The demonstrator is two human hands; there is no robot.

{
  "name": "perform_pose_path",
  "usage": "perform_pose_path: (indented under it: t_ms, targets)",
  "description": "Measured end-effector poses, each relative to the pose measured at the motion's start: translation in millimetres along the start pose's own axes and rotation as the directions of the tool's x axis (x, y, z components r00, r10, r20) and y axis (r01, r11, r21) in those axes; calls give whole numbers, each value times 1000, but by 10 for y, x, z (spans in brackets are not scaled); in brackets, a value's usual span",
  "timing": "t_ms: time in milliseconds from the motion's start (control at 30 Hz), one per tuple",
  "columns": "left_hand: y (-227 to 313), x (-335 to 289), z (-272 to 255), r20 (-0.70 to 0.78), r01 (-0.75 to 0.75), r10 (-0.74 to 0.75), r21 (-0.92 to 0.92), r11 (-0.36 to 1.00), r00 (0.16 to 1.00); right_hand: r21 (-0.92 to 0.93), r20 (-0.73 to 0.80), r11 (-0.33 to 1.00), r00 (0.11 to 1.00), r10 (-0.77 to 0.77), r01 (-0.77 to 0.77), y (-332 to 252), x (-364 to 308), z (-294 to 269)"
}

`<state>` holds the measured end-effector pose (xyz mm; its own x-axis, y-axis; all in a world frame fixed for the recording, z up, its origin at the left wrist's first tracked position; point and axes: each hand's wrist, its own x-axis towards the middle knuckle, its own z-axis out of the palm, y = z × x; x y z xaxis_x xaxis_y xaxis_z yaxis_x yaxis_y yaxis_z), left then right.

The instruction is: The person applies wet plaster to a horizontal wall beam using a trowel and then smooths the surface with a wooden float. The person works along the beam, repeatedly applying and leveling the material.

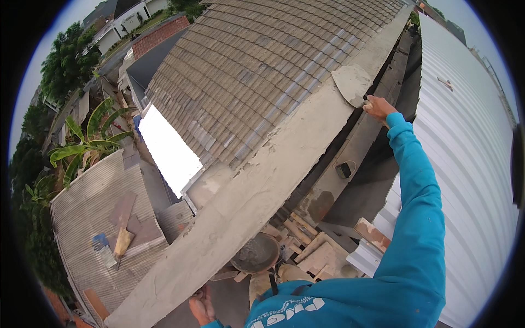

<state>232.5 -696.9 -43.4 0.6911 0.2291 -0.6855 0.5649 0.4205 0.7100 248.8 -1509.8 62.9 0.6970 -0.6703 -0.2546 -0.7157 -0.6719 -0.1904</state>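
My right hand (379, 108) is stretched far forward, closed round the handle of a plastering trowel. The trowel's broad blade (350, 85), coated in grey mortar, lies flat against the top of a long wall (262, 180). Wet-looking mortar covers this wall top, smooth in places and ragged along the tiled-roof side. Down at the near end, my left hand (202, 307) is beside the wall's edge with its fingers curled; what they hold, if anything, is hidden. A dark bucket (256, 253) of grey mortar stands between my body and the wall.
Left of the wall slopes a tiled roof (246, 71); a lower corrugated roof (109, 202) carries loose boards. White corrugated metal sheets (465, 164) run along my right. A deep gutter-like gap with a small dark container (344, 170) borders the wall. Timber pieces (301, 229) lie near the bucket.
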Motion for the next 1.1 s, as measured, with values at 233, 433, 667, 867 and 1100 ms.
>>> perform_pose_path:
  t_ms: [233,433,667,867,1100]
  targets:
    - [-47,43,15,20,-17,17,-6,1000,1000,-133,-41,967,974,-223,216,-122,-691,185]
    - [-27,-21,84,18,-15,16,-53,998,1000,-187,-93,948,956,-278,258,-302,-1086,218]
    - [-7,53,-14,51,46,-43,-55,997,998,-404,-265,910,941,-211,91,173,-509,213]
    - [52,-33,37,151,-171,124,362,916,981,-405,-318,898,947,38,-172,498,347,-96]
    - [125,-154,-107,547,-607,276,761,230,790,-338,-296,876,923,247,-343,719,1012,-187]
